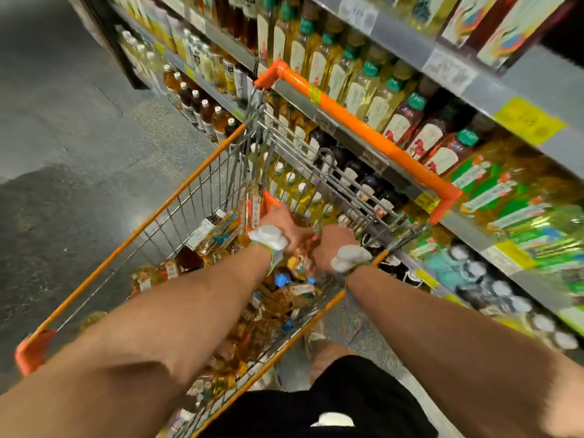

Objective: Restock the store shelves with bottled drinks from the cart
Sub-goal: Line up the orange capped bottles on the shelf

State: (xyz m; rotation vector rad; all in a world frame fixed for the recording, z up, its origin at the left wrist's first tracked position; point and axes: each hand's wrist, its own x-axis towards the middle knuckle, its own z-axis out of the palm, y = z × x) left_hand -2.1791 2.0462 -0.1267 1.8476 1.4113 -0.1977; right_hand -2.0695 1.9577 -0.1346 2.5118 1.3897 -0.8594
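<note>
Off at ten o'clock lies grey floor (79,137). Dead ahead at twelve stands the wire cart (183,213) with orange rims. Its basket is heaped with amber and yellow bottled drinks (284,298) lying every which way. One pale-labelled bottle (251,200) stands upright near the far end. The left hand (279,221) reaches down into the heap just beside that upright bottle. Its fingers are buried among the bottles, so I cannot tell whether they grip anything. The right hand (331,241), close beside it toward one o'clock, dips in too, and its fingers are just as hidden. The cart's orange handle (363,128) runs along the store shelves (474,86) at two o'clock. Their tiers are packed with shelved bottles (357,90).
</note>
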